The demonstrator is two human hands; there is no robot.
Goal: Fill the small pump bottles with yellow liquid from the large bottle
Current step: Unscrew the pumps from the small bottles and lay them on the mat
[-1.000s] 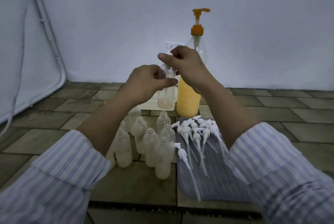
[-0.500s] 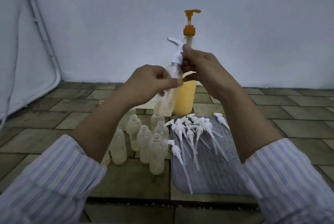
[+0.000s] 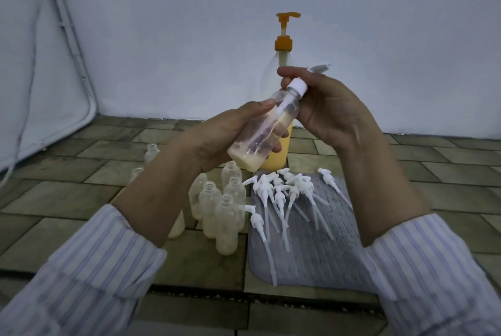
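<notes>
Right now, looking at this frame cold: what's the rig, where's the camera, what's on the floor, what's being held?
There is no machine: a person works with two bare hands. The single view comes from a wide-angle camera worn on the head, looking forward and down.

The left hand holds a small clear bottle, tilted, with some pale yellow liquid in it. The right hand has its grip on the white pump cap at the bottle's neck.

On the tiled floor stand open small bottles without caps, each with some pale liquid at the bottom. Beside them a grey mat carries loose white pump heads. Behind the hands stands the large bottle of yellow liquid with an orange pump.
</notes>
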